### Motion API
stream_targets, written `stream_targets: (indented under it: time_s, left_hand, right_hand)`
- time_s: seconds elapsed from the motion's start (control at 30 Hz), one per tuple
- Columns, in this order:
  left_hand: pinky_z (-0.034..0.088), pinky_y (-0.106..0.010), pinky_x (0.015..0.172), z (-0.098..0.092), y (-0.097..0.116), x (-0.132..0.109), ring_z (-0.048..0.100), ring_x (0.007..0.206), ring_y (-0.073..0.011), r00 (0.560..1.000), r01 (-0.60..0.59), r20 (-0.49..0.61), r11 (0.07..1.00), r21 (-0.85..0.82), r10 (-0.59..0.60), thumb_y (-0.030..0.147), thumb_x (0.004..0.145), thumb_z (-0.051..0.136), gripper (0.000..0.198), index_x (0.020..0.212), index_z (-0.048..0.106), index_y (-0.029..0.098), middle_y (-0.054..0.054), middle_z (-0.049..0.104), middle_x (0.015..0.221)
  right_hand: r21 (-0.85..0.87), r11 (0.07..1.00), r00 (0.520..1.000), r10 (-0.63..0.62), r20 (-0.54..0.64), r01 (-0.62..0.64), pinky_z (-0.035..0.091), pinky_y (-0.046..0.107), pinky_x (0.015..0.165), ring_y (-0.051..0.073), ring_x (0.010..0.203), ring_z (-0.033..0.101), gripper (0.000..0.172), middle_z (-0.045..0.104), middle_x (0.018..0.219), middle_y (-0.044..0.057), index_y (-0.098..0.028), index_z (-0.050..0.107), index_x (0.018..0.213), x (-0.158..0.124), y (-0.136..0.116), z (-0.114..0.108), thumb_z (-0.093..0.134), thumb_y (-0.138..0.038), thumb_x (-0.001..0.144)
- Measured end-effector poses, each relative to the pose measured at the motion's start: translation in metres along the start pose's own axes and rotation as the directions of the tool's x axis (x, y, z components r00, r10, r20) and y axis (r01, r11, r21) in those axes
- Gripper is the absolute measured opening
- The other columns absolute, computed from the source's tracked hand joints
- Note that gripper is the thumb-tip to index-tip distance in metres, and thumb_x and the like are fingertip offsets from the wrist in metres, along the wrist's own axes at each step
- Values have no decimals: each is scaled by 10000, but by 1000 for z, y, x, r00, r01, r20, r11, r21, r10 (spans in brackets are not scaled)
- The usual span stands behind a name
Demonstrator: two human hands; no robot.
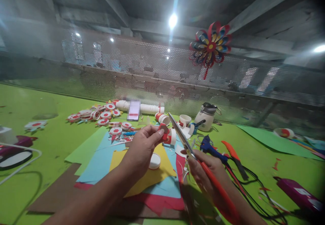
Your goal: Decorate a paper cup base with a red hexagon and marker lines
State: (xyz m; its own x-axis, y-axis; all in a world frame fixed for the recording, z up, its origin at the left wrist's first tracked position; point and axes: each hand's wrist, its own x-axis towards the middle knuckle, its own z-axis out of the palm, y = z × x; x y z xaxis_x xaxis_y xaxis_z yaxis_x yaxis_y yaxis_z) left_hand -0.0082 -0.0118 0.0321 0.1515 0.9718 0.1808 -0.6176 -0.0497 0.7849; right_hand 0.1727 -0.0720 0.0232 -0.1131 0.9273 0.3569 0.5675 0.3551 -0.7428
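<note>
My left hand (142, 145) is closed, its thumb and fingertips pinching a small piece of red paper (163, 128). Scissors (180, 134) with red handles are gripped in my right hand (207, 165), their blades pointing up and away, just right of the red paper. Behind the paper, a red-and-white paper cup piece (172, 137) lies close to my left fingertips. Below my hands are stacked sheets of yellow paper (122, 162), blue paper (95, 164) and red paper (162, 203). A white disc (154, 161) rests on the yellow sheet.
Several red-and-white paper discs (105, 115) are heaped at the back left, beside a phone (134, 110) and a white roll (152, 109). On the right are a jug (205, 117), a blue glue gun (212, 148), an orange cutter (234, 158) and black cables. A paper pinwheel (211, 46) hangs above.
</note>
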Motion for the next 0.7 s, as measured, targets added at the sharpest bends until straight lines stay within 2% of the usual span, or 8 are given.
stream_targets:
  time_s: [0.07,0.17,0.3,0.37,0.53,0.7]
  left_hand:
    - [471,-249,705,1,1,0,601,690,-115,1000,2,15,1000,14,-2,176,673,753,201,623,563,138,-24,651,705]
    - [475,-248,663,1,4,1,594,634,-105,997,18,73,999,41,-21,174,677,751,211,622,552,132,-17,642,672]
    - [450,-227,593,-5,9,4,599,618,-105,977,50,202,993,109,-71,165,709,736,197,659,550,128,-26,648,673]
    - [426,-215,564,-10,12,8,611,632,-111,959,53,268,988,144,-90,166,718,734,201,660,546,127,-26,645,681]
    - [375,-194,533,-22,21,15,616,620,-104,885,94,424,967,236,-190,172,717,741,172,697,581,114,-17,640,654]
    - [367,-199,521,-24,24,14,606,596,-98,845,99,472,941,324,-252,181,722,734,165,685,589,113,-36,667,678]
  right_hand:
    - [28,999,1000,27,9,-28,352,238,511,127,548,433,395,464,597,-18,-181,560,760,2,1,-4,447,-527,915]
    - [68,998,994,-6,112,-1,391,251,554,136,581,479,412,518,644,0,-184,542,760,6,4,-11,398,-525,941]
    - [134,990,968,-69,243,37,420,254,609,141,656,504,359,549,742,10,-185,574,928,9,6,-19,382,-487,966]
    - [136,990,955,-78,286,41,424,256,642,142,700,504,353,553,778,15,-190,570,935,8,5,-24,362,-473,978]
    - [-15,998,917,-50,396,61,422,260,628,143,704,491,380,556,804,32,-191,564,932,0,0,-44,343,-498,973]
    - [-92,982,862,-98,497,164,399,260,596,140,672,470,455,538,783,36,-171,565,927,-8,0,-56,344,-568,943]
